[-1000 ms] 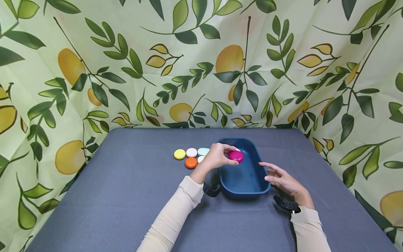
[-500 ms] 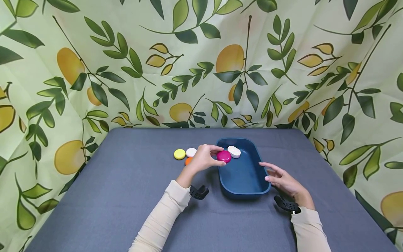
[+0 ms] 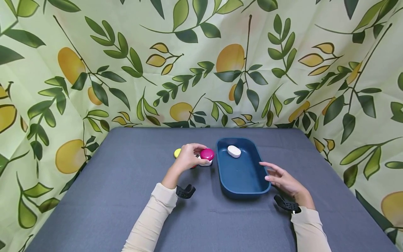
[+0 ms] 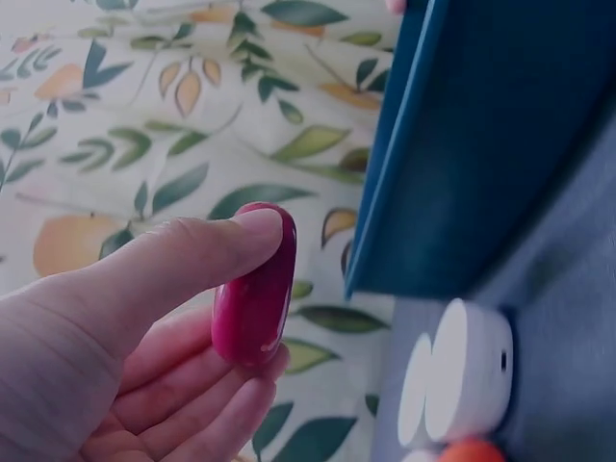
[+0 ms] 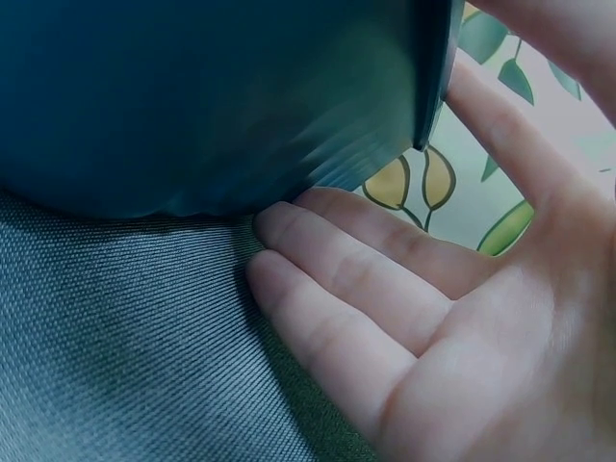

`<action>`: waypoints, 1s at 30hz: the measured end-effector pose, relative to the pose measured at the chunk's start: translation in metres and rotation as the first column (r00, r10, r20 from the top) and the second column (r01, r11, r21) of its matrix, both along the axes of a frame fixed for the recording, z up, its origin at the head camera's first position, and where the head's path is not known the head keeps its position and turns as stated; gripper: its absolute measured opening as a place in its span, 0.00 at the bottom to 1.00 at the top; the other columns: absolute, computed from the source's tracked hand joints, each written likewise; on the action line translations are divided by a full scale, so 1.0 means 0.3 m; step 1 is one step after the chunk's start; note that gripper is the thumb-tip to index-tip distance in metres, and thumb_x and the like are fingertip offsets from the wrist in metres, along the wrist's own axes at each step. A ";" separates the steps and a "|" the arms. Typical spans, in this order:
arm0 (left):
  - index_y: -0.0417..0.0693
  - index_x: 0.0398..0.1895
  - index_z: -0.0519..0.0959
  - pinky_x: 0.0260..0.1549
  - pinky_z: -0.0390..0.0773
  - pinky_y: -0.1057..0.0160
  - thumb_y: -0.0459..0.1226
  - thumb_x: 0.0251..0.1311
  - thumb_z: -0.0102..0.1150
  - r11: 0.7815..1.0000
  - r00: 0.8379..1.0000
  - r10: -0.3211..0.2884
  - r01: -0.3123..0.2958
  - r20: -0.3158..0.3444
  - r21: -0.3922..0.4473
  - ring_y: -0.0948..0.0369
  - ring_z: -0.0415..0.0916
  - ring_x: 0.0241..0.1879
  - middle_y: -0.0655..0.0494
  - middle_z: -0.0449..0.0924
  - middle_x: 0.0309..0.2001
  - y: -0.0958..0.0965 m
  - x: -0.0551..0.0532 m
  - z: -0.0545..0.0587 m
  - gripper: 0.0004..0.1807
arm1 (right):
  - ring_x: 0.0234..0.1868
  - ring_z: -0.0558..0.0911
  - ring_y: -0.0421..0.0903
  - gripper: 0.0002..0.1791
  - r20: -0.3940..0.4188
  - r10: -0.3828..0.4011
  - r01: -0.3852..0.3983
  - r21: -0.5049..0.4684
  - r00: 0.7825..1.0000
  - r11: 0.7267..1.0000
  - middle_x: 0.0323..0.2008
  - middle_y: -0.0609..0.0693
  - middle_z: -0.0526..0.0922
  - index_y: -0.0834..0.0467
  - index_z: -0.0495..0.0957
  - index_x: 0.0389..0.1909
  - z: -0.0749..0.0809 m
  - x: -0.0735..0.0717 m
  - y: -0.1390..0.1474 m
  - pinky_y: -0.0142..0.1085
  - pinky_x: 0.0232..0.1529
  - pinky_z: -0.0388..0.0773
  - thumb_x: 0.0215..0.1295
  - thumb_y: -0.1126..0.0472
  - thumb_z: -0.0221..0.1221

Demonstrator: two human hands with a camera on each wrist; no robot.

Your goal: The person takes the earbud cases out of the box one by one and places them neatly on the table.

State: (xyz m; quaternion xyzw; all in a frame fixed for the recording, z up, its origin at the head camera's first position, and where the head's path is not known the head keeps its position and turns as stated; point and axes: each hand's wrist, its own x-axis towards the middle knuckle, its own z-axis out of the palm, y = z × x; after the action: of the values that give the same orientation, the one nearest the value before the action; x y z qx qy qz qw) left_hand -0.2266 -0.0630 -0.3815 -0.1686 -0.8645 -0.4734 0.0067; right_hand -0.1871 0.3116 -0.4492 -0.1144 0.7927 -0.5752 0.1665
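Observation:
My left hand [image 3: 188,156] pinches a glossy magenta, rounded disc [image 3: 206,154] between thumb and fingers, left of the blue bin [image 3: 245,193]. It is held up over a white rounded piece [image 3: 206,163] on the table. In the left wrist view the magenta disc [image 4: 252,318] shows edge-on, the thumb on its face. A white oval piece [image 3: 234,151] lies inside the bin near its far end. My right hand [image 3: 284,182] rests at the bin's right side, index finger and thumb at the rim. In the right wrist view its other fingers [image 5: 327,279] lie loosely along the outer wall.
A yellow disc [image 3: 177,152] peeks out behind my left hand, which hides most of the other pieces. White pieces [image 4: 472,371] and an orange one [image 4: 472,452] sit close together by the bin. The grey-blue cloth [image 3: 104,196] meets a leaf-patterned curtain [image 3: 189,70].
My left hand has moved left with the magenta disc, from over the bin to over the pieces beside it. The white oval inside the bin is now uncovered. My right hand stays put.

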 end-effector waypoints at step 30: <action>0.29 0.49 0.78 0.51 0.82 0.51 0.29 0.42 0.74 0.977 0.975 0.208 -0.204 0.076 -0.061 0.43 0.83 0.48 0.32 0.81 0.49 -0.252 -0.029 -0.126 0.27 | 0.68 0.63 0.69 0.33 -0.008 -0.017 0.017 0.042 1.000 0.999 0.73 0.72 0.50 0.58 0.56 0.72 0.012 0.004 -0.009 0.42 0.58 0.78 0.69 0.59 0.55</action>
State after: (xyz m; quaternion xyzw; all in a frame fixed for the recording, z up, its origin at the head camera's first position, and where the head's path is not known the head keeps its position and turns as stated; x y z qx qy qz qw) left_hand -0.2352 -0.1386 -0.4192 -0.0587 -0.8892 -0.4535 0.0159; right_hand -0.1859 0.3089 -0.4455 -0.1061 0.8061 -0.5595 0.1609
